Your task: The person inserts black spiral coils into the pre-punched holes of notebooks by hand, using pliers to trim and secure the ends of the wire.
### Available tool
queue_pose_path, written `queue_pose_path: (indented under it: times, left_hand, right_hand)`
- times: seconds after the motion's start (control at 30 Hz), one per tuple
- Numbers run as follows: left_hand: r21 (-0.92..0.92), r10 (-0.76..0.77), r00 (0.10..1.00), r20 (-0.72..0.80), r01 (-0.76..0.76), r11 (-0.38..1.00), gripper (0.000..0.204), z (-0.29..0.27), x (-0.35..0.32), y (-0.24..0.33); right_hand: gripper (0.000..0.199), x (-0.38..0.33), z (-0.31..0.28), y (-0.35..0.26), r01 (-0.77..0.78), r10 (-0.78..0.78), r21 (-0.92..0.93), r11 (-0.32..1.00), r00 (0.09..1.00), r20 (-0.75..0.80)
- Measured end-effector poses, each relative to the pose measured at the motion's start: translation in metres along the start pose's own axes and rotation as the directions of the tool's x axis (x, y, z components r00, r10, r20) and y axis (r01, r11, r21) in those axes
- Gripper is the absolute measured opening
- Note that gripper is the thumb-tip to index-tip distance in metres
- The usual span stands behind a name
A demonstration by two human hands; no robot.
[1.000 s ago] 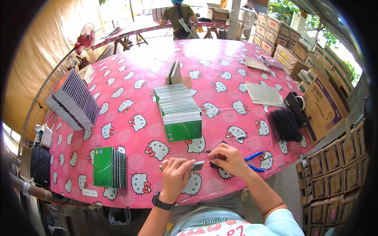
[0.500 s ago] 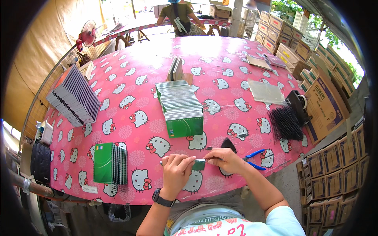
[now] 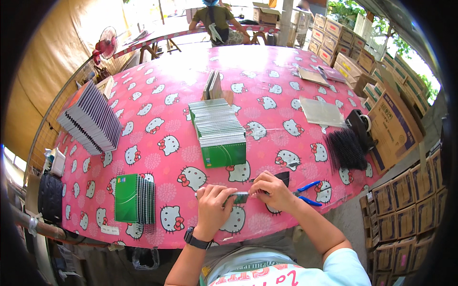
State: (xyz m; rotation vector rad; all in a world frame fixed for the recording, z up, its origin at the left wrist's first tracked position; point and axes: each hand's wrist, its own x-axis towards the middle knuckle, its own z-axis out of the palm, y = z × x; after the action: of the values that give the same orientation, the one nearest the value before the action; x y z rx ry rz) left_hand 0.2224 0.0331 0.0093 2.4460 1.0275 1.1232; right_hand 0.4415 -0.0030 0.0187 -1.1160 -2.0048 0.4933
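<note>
Fingers (image 3: pixel 224 193) of both hands pinch a small green notebook (image 3: pixel 240 197) flat against the counter (image 3: pixel 267 86), steadying it just below the tall green stack (image 3: pixel 218 129).

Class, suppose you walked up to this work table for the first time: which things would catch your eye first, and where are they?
The bright pink tablecloth with its white cartoon cats fills the middle of the view. On it, a long row of green notebooks stands at the centre, and a slanted grey stack sits at the left edge. Nearest the viewer, the left hand and right hand pinch one small green notebook, with blue pliers beside it.
</note>
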Motion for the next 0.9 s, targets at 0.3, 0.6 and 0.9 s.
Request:
queue_pose_path:
  times: [0.3,0.6,0.9]
  left_hand:
    - [0.028,0.059,0.998,0.025,-0.060,0.998,0.026,-0.005,0.002,0.012]
    - [-0.005,0.096,0.981,0.171,-0.097,0.995,0.018,0.003,-0.008,0.019]
    - [0.019,0.114,0.965,0.236,-0.122,0.992,0.023,0.000,-0.011,0.018]
  right_hand:
    - [0.042,0.001,-0.001,-0.016,-0.093,0.096,-0.064,0.994,0.995,0.036]
    - [0.061,-0.037,-0.037,0.028,-0.470,0.438,-0.405,0.784,0.882,-0.175]
    - [0.080,-0.061,0.005,0.037,-0.441,0.299,-0.468,0.766,0.889,-0.348]
